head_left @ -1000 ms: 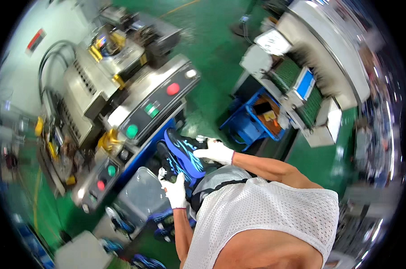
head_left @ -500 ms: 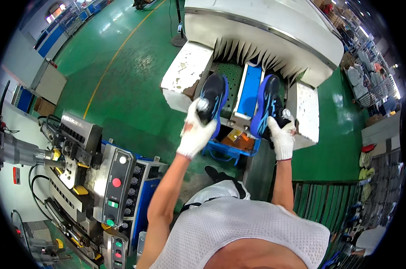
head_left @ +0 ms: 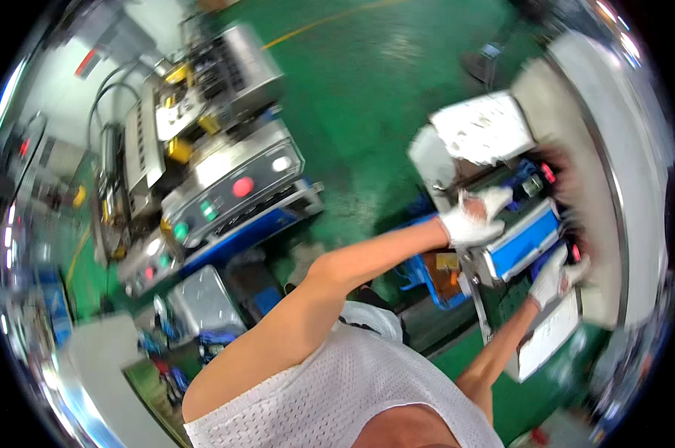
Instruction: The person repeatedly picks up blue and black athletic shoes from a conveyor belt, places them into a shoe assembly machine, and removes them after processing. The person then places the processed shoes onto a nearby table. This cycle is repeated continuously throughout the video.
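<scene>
Two machines dominate: the hooded machine [head_left: 613, 142] at the right, and the press [head_left: 222, 168] with its coloured buttons at the left. A blue bin [head_left: 451, 303] stands under the hooded machine's near end; a grey tray [head_left: 207, 299] lies beyond the press's corner. A blue strip [head_left: 526, 240] runs toward the hood's fringe [head_left: 560, 160], with a dark shoe on each side of it – the left shoe [head_left: 527, 181] and the right shoe [head_left: 541, 266] – each with its far end at the fringe. This pair looks all but laid in; other shoes [head_left: 216, 338] lie by the tray, not dealt with here. The gloved left hand [head_left: 475, 216] is spread, gripping nothing, just beside its shoe. The right hand [head_left: 557, 280] is at its own – too blurred to tell whether it grips. Smallest are the red spots [head_left: 548, 172] at the shoes' far ends
</scene>
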`<action>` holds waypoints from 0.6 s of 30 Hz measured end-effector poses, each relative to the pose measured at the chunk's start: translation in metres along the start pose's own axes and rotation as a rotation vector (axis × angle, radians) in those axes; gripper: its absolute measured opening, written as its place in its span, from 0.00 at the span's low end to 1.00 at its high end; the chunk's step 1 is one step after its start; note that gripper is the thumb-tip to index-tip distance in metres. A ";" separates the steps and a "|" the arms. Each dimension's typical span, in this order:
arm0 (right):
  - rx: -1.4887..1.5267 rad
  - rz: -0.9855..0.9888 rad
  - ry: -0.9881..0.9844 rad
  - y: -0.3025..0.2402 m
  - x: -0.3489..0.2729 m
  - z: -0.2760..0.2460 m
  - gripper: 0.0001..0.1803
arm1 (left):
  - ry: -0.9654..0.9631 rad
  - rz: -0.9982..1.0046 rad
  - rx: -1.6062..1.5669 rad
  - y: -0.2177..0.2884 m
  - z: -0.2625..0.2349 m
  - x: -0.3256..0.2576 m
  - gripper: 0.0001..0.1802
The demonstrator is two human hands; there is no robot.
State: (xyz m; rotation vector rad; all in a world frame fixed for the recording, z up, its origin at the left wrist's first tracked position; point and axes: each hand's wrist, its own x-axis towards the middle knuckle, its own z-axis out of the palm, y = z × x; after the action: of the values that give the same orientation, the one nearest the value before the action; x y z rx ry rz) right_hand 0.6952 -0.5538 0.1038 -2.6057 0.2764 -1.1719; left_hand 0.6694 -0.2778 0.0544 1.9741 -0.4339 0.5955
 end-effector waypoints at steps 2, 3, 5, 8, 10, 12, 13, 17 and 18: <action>0.569 0.019 -0.017 -0.060 -0.023 -0.015 0.31 | -0.238 -0.218 -0.046 0.020 -0.064 -0.077 0.26; 0.782 0.019 -0.297 -0.109 -0.048 -0.030 0.29 | -0.375 -0.408 -0.030 0.011 -0.090 -0.130 0.25; 1.121 0.108 -0.906 -0.164 -0.098 -0.030 0.29 | -0.456 -0.720 0.209 0.016 -0.158 -0.236 0.25; 1.019 0.148 -1.696 -0.220 -0.196 -0.002 0.29 | -0.074 -1.192 0.437 0.082 -0.263 -0.377 0.23; 0.976 -0.339 -1.813 -0.247 -0.251 0.001 0.27 | 0.332 -1.373 0.559 0.127 -0.310 -0.484 0.21; 0.871 -0.457 -2.019 -0.282 -0.287 -0.020 0.29 | 0.778 -1.551 0.737 0.191 -0.344 -0.586 0.18; 0.842 -0.500 -2.068 -0.298 -0.305 -0.030 0.29 | 1.019 -1.626 0.807 0.218 -0.358 -0.635 0.16; 0.604 -0.939 -2.034 -0.338 -0.367 -0.021 0.30 | 1.541 -1.924 0.995 0.295 -0.334 -0.757 0.17; 0.551 -1.038 -1.995 -0.345 -0.381 -0.010 0.30 | 1.574 -2.029 0.978 0.302 -0.324 -0.773 0.19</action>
State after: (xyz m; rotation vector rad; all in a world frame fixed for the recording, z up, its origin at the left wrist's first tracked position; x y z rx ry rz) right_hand 0.4601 -0.1222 -0.0468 -1.9718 -1.5028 1.3464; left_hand -0.1950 -0.0857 -0.0484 0.9612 2.7287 0.6236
